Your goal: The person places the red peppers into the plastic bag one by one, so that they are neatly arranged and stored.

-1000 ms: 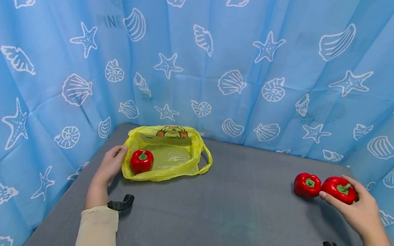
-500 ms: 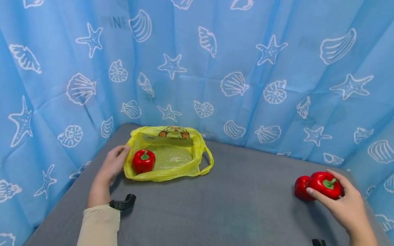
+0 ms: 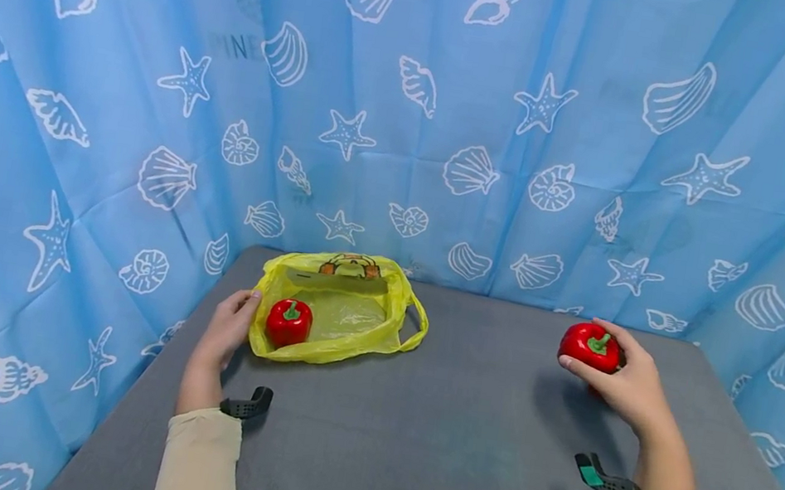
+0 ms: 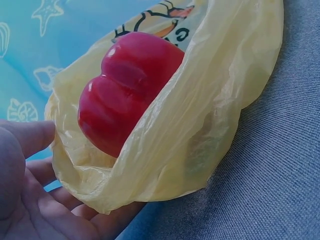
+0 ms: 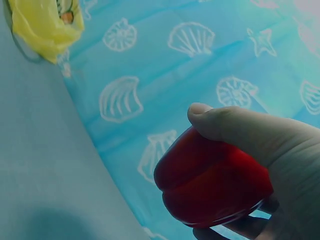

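Note:
A yellow plastic bag (image 3: 324, 353) lies with its mouth open at the table's back left. Inside its left end sits a red bell pepper (image 3: 287, 326) with a green stem; its lobed bottom shows in the left wrist view (image 4: 130, 90). My left hand (image 3: 227, 331) holds the bag's left edge, thumb at the rim and fingers underneath. Over at the right, my right hand (image 3: 632, 387) grips another red bell pepper (image 3: 583, 345) above the table, thumb on one side and fingers on the other. The further pepper on the table is almost wholly hidden behind this hand.
A grey cloth covers the table (image 3: 409, 448). Blue curtains (image 3: 411, 114) with white shells and starfish hang close along the back and both sides. One loop handle (image 3: 417, 328) of the bag sticks out to the right. Each wrist wears a black camera mount (image 3: 248, 403).
My right hand has carried its pepper up and to the left, passing in front of the other pepper on the table. My left hand stays at the bag's edge.

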Demonstrator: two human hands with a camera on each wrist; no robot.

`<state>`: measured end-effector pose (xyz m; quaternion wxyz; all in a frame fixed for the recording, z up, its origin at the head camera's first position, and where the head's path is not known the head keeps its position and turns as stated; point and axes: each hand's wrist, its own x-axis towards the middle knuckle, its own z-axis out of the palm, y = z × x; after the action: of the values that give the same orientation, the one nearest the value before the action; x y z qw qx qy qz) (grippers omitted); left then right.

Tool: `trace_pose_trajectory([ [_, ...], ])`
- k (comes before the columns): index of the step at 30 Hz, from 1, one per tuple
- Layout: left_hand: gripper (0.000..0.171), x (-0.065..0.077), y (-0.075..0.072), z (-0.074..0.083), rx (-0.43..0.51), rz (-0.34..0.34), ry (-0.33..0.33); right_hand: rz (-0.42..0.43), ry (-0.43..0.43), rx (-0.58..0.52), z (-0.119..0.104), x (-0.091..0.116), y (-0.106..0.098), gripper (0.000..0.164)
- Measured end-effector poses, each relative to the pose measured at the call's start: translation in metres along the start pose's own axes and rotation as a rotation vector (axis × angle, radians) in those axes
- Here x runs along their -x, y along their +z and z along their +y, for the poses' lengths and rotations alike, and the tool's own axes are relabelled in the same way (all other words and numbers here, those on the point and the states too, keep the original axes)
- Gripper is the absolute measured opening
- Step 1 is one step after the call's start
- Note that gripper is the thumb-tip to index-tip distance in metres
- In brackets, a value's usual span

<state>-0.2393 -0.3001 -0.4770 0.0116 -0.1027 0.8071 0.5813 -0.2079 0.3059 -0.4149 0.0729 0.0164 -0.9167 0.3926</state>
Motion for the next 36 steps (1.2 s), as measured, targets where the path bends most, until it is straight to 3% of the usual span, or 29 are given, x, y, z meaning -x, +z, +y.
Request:
trace_pose_trajectory([
  [8,0.066,0.001,0.0,0.002,0.009,-0.003,-0.01,-0.04,-0.028,-0.061,-0.021,-0.017,0.031,0.098],
  [18,0.067,0.001,-0.001,0.004,0.006,-0.006,-0.027,-0.121,-0.087,-0.174,-0.044,-0.045,0.083,0.091],
  [36,0.068,-0.002,0.001,-0.003,0.008,0.01,-0.035,-0.295,-0.302,-0.338,-0.127,-0.074,0.175,0.078],
])
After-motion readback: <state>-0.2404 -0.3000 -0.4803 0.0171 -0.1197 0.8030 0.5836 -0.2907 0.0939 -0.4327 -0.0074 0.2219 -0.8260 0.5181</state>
